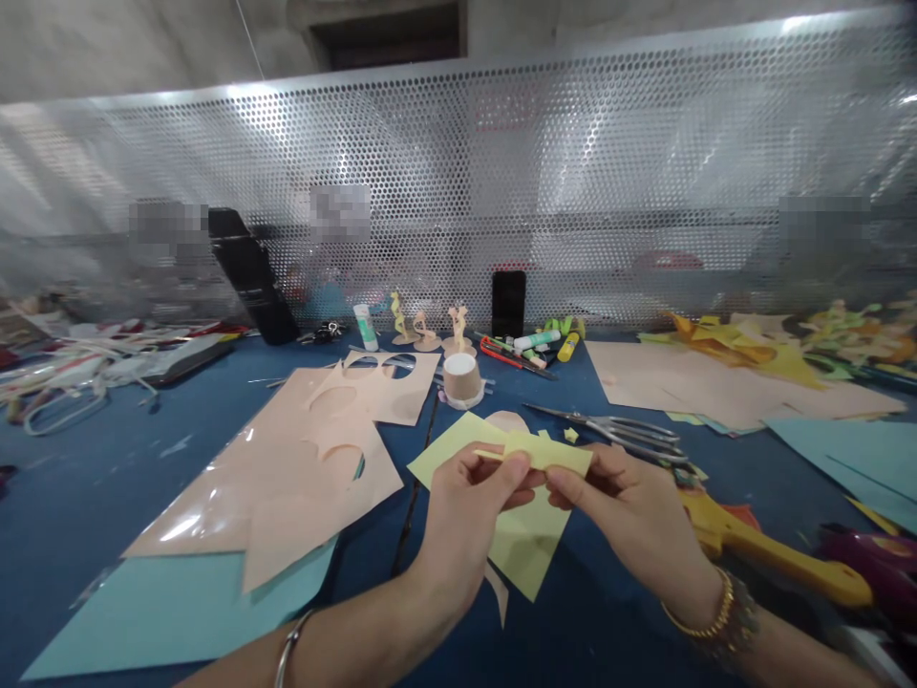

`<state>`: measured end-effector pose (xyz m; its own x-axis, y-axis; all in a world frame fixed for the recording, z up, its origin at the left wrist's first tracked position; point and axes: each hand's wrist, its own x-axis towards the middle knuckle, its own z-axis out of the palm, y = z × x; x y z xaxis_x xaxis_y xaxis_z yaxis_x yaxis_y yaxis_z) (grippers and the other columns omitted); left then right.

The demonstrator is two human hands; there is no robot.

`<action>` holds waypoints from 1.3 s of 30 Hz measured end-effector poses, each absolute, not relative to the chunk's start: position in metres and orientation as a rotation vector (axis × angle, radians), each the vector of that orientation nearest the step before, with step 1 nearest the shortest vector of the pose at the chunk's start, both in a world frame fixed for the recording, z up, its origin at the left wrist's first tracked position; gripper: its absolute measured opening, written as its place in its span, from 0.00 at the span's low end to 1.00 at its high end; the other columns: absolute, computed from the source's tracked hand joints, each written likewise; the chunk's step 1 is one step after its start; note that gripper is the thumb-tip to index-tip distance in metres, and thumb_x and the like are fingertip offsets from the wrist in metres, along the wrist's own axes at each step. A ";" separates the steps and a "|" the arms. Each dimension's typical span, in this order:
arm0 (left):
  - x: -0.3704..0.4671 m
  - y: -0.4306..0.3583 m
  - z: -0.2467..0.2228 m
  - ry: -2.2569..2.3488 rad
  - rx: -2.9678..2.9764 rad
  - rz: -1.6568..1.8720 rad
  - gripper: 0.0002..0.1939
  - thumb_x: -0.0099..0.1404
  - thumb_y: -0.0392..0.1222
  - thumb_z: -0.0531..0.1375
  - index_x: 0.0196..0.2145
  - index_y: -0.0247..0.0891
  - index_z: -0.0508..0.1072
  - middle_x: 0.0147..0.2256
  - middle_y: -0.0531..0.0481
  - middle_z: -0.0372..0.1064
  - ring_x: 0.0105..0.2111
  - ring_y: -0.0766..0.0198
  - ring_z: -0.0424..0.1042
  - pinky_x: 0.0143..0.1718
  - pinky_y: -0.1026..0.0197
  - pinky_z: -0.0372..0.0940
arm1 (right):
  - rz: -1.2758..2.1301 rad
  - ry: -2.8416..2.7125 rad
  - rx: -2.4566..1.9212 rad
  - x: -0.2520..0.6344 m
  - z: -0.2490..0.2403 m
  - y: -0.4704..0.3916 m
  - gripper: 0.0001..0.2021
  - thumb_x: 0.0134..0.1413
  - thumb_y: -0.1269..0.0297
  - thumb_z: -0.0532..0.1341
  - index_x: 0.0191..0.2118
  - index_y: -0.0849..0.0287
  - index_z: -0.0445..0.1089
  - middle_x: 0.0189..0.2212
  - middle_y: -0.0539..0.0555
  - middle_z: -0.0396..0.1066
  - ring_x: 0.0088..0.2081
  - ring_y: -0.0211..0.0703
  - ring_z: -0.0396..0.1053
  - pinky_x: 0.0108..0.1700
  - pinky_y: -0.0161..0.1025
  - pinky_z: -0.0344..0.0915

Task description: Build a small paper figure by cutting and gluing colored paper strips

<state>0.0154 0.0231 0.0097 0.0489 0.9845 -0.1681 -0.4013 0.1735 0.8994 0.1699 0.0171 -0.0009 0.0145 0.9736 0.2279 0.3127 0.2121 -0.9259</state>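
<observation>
Between both hands I hold a narrow folded strip of yellow paper [551, 453]. My left hand [477, 487] pinches its left part with thumb and fingers. My right hand [620, 497] pinches the right part, the two thumbs almost meeting. Beneath the hands a larger sheet of yellow paper [534, 545] lies on the table, partly hidden by them. A peach paper piece [507, 420] shows behind the strip. Small yellow scraps [571, 435] lie just beyond it. A pair of metal scissors [623, 428] rests near my right hand.
Peach sheets with round cutouts [287, 478] lie left over a light blue sheet [179, 612]. Ahead stand a small tub [462, 379], a glue stick [366, 328], paper figures [458, 330] and a phone [508, 302]. A red cutter [501, 354] and yellow-handled tool [780, 554] are right.
</observation>
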 end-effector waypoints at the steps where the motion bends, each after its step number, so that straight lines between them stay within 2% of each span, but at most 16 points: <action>1: 0.015 0.024 0.009 0.967 0.800 1.244 0.10 0.53 0.40 0.69 0.27 0.34 0.71 0.26 0.53 0.76 0.29 0.66 0.78 0.31 0.69 0.69 | 0.860 -1.487 -1.275 0.170 -0.002 0.017 0.12 0.51 0.55 0.64 0.25 0.58 0.72 0.20 0.51 0.74 0.25 0.37 0.71 0.29 0.32 0.66; 6: 0.013 0.027 0.006 0.951 0.909 1.261 0.10 0.52 0.38 0.69 0.24 0.35 0.70 0.21 0.55 0.75 0.25 0.69 0.76 0.30 0.69 0.69 | 1.153 -1.323 -1.187 0.169 -0.005 0.021 0.15 0.50 0.52 0.65 0.28 0.61 0.73 0.21 0.52 0.74 0.25 0.37 0.71 0.30 0.33 0.67; 12: 0.013 0.027 0.006 0.980 0.962 1.245 0.11 0.52 0.38 0.69 0.24 0.36 0.69 0.22 0.54 0.75 0.28 0.65 0.77 0.31 0.68 0.69 | 1.302 -1.164 -1.105 0.165 -0.003 0.023 0.14 0.48 0.54 0.67 0.29 0.62 0.71 0.21 0.50 0.72 0.22 0.33 0.68 0.26 0.32 0.66; 17: 0.013 0.025 0.008 0.985 0.859 1.225 0.13 0.53 0.41 0.69 0.27 0.36 0.66 0.26 0.52 0.76 0.32 0.61 0.79 0.32 0.67 0.70 | 1.233 -1.181 -1.129 0.166 -0.005 0.023 0.14 0.49 0.54 0.67 0.28 0.61 0.69 0.23 0.50 0.73 0.24 0.33 0.70 0.28 0.31 0.68; 24: 0.014 0.023 0.008 0.931 0.891 1.257 0.16 0.54 0.39 0.68 0.27 0.37 0.62 0.27 0.53 0.75 0.31 0.63 0.78 0.34 0.66 0.69 | 1.223 -1.131 -1.097 0.167 -0.003 0.022 0.21 0.50 0.54 0.66 0.45 0.58 0.63 0.22 0.48 0.74 0.23 0.36 0.71 0.27 0.33 0.69; 27: 0.013 0.024 0.007 0.905 0.951 1.265 0.16 0.55 0.38 0.67 0.31 0.39 0.61 0.27 0.55 0.74 0.31 0.63 0.78 0.36 0.64 0.69 | 1.215 -1.144 -1.107 0.167 -0.002 0.021 0.20 0.51 0.53 0.65 0.46 0.59 0.64 0.22 0.49 0.74 0.23 0.36 0.71 0.28 0.34 0.70; 32: 0.011 0.026 0.006 0.968 0.993 1.223 0.19 0.58 0.39 0.65 0.45 0.39 0.63 0.33 0.50 0.76 0.37 0.63 0.76 0.42 0.61 0.69 | 1.034 -1.292 -1.160 0.170 -0.002 0.022 0.21 0.52 0.53 0.64 0.48 0.58 0.63 0.27 0.51 0.76 0.27 0.39 0.73 0.33 0.37 0.70; 39: 0.009 0.027 0.008 1.022 0.958 1.186 0.19 0.57 0.42 0.66 0.43 0.37 0.64 0.31 0.48 0.76 0.35 0.60 0.78 0.39 0.61 0.69 | 0.882 -1.392 -1.187 0.169 -0.003 0.019 0.19 0.52 0.56 0.64 0.48 0.55 0.62 0.29 0.51 0.75 0.32 0.42 0.74 0.33 0.36 0.69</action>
